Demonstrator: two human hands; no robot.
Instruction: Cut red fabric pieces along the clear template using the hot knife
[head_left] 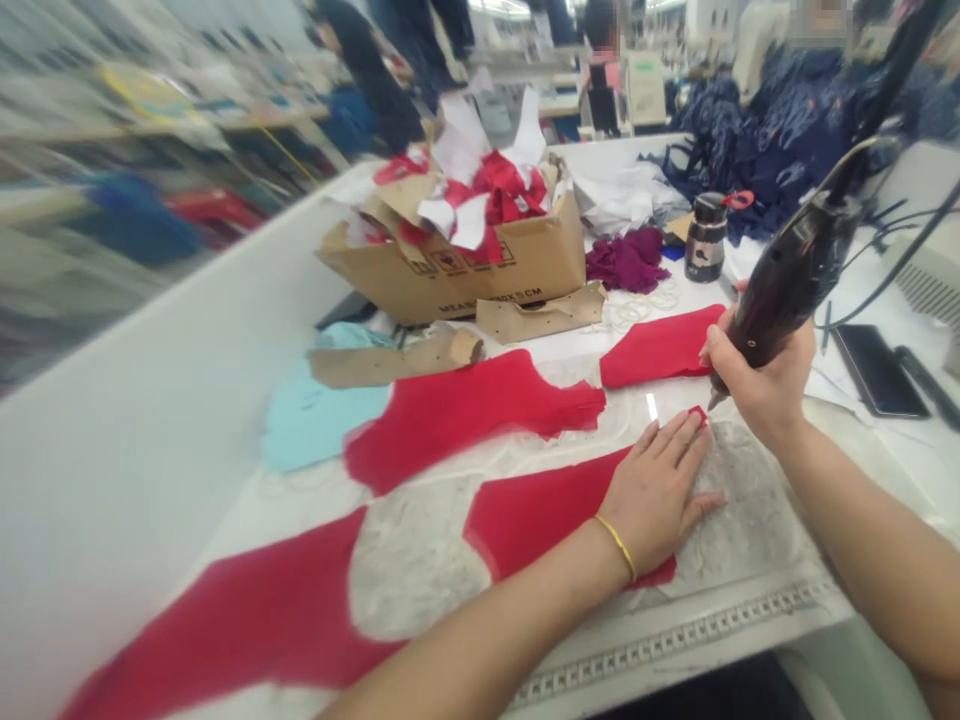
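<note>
My left hand (654, 495) lies flat with fingers stretched over a cut red fabric piece (547, 510), covering much of it. A small red edge shows beyond its fingertips. Wrapped around a bulky black corded power tool (787, 270) is my right hand (784, 385). The tool tilts down to a narrow tip just past the left fingertips; whether the tip touches the fabric I cannot tell. Other red fabric pieces lie around: a stack (480, 410) behind, a smaller one (660, 348) beyond the right hand, and a large one (262, 610) at front left.
A cardboard box (457, 270) overflows with red and white scraps. Brown paper patterns (540, 312) and light blue fabric (322, 420) lie before it. A jar (706, 240), a phone (881, 370) and dark cloth (780, 150) stand right. A measuring tape (675, 640) runs along the front edge.
</note>
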